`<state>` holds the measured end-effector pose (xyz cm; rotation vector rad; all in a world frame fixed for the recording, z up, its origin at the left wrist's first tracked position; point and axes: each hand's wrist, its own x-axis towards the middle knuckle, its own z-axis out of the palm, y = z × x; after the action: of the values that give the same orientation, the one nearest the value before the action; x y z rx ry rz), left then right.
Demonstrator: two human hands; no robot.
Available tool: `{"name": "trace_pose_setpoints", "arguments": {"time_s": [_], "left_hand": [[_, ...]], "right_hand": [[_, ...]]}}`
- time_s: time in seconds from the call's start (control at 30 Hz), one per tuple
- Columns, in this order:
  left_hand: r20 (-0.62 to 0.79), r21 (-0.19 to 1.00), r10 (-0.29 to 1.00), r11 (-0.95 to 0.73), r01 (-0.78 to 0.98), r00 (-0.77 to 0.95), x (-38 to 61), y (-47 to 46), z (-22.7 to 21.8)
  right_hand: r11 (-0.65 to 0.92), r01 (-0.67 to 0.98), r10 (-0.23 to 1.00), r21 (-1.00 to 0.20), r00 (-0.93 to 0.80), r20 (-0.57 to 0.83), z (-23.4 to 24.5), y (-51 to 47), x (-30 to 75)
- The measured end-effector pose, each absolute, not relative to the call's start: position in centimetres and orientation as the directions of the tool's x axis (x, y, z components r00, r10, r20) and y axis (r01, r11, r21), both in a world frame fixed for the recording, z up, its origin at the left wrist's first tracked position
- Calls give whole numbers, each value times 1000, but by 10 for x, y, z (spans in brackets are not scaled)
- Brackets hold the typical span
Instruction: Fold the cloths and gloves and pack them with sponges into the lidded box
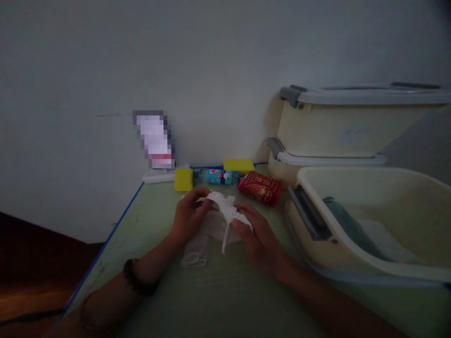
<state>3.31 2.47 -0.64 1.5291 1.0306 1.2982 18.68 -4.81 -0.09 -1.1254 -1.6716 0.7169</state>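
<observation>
Both the left hand (188, 217) and right hand (260, 237) pinch thin white cloth (227, 209), probably light, limp and best held by its edges.

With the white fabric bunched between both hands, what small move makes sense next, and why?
Probably ease the right hand outward while the left hand keeps its pinch, to spread the white fabric: it is crumpled between the hands, and a narrow strip hangs loose beneath.
</observation>
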Motion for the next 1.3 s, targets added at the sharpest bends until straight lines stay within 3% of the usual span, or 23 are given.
{"name": "trace_pose_setpoints", "arguments": {"time_s": [0.1, 0.23, 0.33, 0.43, 0.57, 0.73, 0.9, 1.03, 1.13, 1.3], "left_hand": [[114, 979, 993, -106, -175, 35, 33, 33, -6], [-71, 870, 990, 120, -478, 120, 31, 38, 0], [-164, 804, 952, 281, -524, 260, 28, 36, 8], [-201, 799, 900, 379, -466, 386, 24, 33, 10], [-101, 881, 860, 312, -357, 501, 22, 31, 3], [-19, 915, 872, 213, -344, 489, 23, 33, -5], [-43, 895, 857, 261, -362, 513, 21, 34, -4], [-7, 905, 871, 214, -368, 491, 20, 34, -5], [21, 946, 826, 167, -279, 564, 21, 33, -8], [13, 986, 859, 75, -152, 512, 23, 34, -9]], "right_hand": [[374, 310, 924, -874, -41, 381, -1, -46, 189], [209, 163, 962, -964, 143, 233, -2, -42, 191], [117, 46, 963, -992, 240, 124, -2, -40, 192], [111, 30, 967, -993, 229, 115, 1, -39, 192], [119, 29, 972, -992, 199, 123, 3, -39, 189], [119, -208, 991, -971, 93, 101, -3, -37, 186], [133, 17, 974, -991, 184, 134, -5, -37, 188], [333, 188, 921, -924, 143, 361, -5, -40, 191], [435, 231, 887, -870, 55, 458, -3, -43, 191], [400, 203, 901, -893, 88, 424, 0, -45, 191]]}}
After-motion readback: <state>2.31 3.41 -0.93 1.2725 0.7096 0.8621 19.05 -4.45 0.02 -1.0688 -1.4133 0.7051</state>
